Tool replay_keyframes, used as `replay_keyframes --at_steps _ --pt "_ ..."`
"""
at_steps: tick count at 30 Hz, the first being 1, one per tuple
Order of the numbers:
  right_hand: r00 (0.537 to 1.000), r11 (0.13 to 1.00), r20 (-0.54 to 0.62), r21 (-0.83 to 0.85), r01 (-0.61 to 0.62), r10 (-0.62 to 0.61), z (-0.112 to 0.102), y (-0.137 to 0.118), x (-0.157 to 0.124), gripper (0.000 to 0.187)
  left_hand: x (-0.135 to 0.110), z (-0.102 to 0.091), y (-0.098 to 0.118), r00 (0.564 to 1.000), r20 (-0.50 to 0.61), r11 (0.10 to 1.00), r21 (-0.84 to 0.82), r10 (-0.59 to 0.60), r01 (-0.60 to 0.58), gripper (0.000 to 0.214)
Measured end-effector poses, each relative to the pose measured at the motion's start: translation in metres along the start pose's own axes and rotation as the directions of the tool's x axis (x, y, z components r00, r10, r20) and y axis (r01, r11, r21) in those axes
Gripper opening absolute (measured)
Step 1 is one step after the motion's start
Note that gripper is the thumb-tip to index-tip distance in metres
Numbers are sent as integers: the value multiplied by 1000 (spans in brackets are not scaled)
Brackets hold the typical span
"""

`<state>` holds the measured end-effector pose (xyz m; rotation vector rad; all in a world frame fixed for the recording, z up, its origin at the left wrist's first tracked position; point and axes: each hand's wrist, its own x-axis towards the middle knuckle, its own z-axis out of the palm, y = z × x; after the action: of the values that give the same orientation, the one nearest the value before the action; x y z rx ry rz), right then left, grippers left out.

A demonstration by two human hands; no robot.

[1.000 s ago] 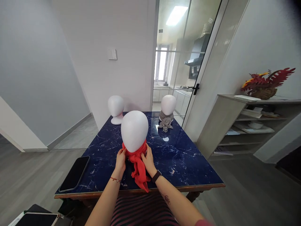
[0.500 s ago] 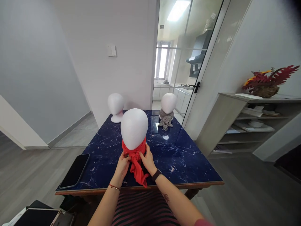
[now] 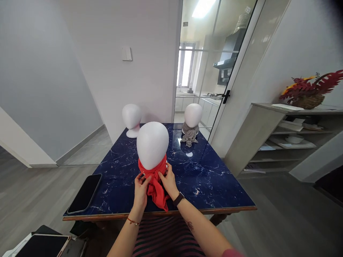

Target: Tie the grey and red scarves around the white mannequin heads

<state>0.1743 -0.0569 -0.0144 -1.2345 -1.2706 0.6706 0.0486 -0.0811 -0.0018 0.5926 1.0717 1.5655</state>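
A white mannequin head (image 3: 152,144) stands upright near the front of the table, with a red scarf (image 3: 158,192) wrapped around its neck. The scarf is knotted in front, and its loose end hangs down over the tabletop. My left hand (image 3: 141,189) grips the scarf at the left of the knot, thumb across the cloth and fingers against the neck. On the other side, my right hand (image 3: 169,182) pinches the cloth beside the knot, its fingers reaching around the neck. Parts of the fingertips are hidden by folds.
Behind stand a bare white mannequin head (image 3: 131,116) on the left and another mannequin head (image 3: 193,115) with a grey scarf (image 3: 189,137) on the right. A phone (image 3: 85,193) lies at the left edge of the blue marbled table (image 3: 203,178). Shelves (image 3: 268,137) stand at the right.
My left hand has shifted its grip, its thumb now higher near the knot and its fingers lifted along the scarf's left side. My right hand stays on the scarf.
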Motion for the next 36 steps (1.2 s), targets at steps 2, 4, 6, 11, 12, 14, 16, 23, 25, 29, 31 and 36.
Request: replay_keyframes --at_steps 2,4,6,11,12,14,16,23,25,29,31,36 --pt "1000 1000 7 3 -13 13 0 0 0 50 -8 5 -1 1000 -3 995 96 -14 14 66" --pt "1000 1000 19 -1 -20 20 0 -1 0 49 -13 8 -3 998 -6 991 121 -57 57 71" --pt "999 1000 32 -8 -18 18 -1 -3 0 49 -15 8 -4 990 5 988 65 -137 137 61" --pt "999 1000 32 7 -26 26 0 -2 0 42 -11 1 2 978 74 975 -96 -194 200 36" --pt "999 999 35 23 -36 35 0 -2 1 41 -10 0 4 978 78 975 -96 -195 202 36" --pt "998 996 35 64 -60 58 0 -2 1 40 -8 -2 8 963 121 968 -44 -239 246 36" --pt "996 991 35 106 -82 78 0 -3 2 40 -5 -5 11 940 175 956 38 -293 291 36" --pt "994 986 54 134 -100 93 1 -3 2 33 1 -9 12 975 181 987 121 -129 108 44" --pt "995 989 45 110 -94 90 2 -1 2 32 -5 -7 13 971 181 986 82 -158 145 43" --pt "995 993 32 65 -93 91 1 2 3 31 -26 -9 14 931 158 943 99 -330 317 36" --pt "995 993 43 72 -93 90 1 2 3 31 -38 -18 15 900 181 915 157 -397 372 35" --pt "996 995 43 43 -85 83 2 1 2 30 -50 -54 24 938 249 857 509 -240 84 40"
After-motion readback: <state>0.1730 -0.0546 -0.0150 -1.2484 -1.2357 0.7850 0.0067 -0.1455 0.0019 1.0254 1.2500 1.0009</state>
